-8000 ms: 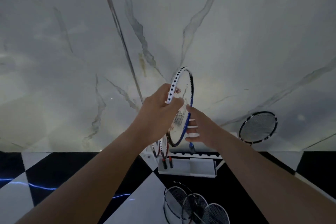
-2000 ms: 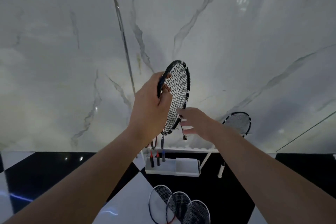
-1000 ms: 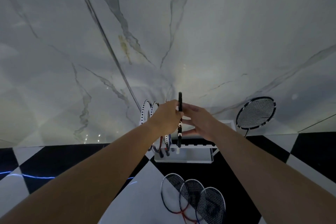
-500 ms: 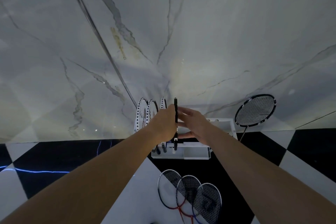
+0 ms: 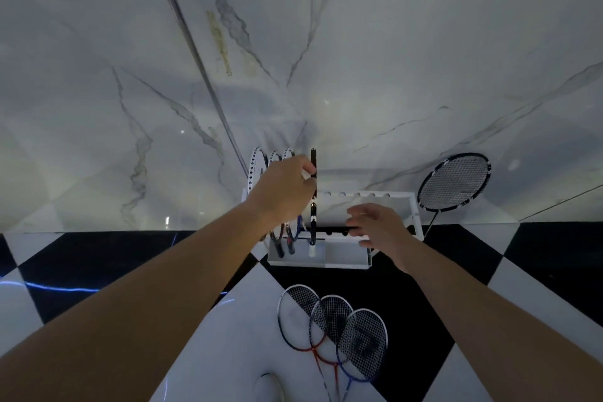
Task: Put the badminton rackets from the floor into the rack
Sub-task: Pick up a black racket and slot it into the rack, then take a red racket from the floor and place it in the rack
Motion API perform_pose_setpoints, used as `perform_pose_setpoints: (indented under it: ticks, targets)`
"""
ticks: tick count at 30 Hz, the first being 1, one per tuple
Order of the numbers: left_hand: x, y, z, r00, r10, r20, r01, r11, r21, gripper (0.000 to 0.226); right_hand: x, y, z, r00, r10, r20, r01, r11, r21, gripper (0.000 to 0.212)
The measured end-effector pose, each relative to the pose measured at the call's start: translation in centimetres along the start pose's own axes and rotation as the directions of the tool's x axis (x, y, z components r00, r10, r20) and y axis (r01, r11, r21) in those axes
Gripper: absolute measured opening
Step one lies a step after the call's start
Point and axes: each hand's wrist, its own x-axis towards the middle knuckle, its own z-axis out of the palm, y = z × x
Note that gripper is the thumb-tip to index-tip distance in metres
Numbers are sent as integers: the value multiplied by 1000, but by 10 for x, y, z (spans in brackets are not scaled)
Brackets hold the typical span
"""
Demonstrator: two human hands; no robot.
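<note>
A white rack [image 5: 346, 263] stands against the marble wall. Three rackets [image 5: 261, 166] stand in its left slots. Beside them a black racket [image 5: 313, 215] stands edge-on in the rack, its white handle end down in the tray. My left hand [image 5: 284, 192] pinches its frame near the top. My right hand [image 5: 378, 227] hovers off to the right over the rack, fingers apart, holding nothing. Three more rackets [image 5: 332, 323] lie overlapped on the floor in front of the rack.
Another black racket [image 5: 453, 184] leans against the wall to the right of the rack. The floor is black and white checkered tile. A white shoe tip [image 5: 269, 388] shows at the bottom edge.
The black racket has been lowered into the rack. My right hand has let go of it and moved away to the right with its fingers spread. My left hand stays on the frame.
</note>
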Motion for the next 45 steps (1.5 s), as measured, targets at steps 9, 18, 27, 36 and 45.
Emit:
perform_pose_setpoints:
  ticks: [9, 18, 27, 36, 45]
  targets:
    - [-75, -35, 94, 969, -141, -201, 96, 971, -220, 12, -16, 114, -61, 999, 34, -37, -39, 990, -138, 23]
    - [-125, -149, 239, 840, -541, -55, 430, 722, -542, 13, -13, 271, -60, 990, 141, -2, -138, 965, -222, 21]
    - [-111, -319, 341, 756, -631, 175, 620, 605, -500, 9, 87, 476, 42, 991, 101, 87, -63, 930, -361, 15]
    - [-76, -463, 438, 701, -676, 229, 665, 502, -554, 10, 204, 656, 137, 990, 121, 70, -67, 849, -523, 25]
    - [-44, -510, 484, 683, -686, 251, 688, 490, -535, 34, 230, 706, 170, 999, 0, -35, -24, 724, -689, 26]
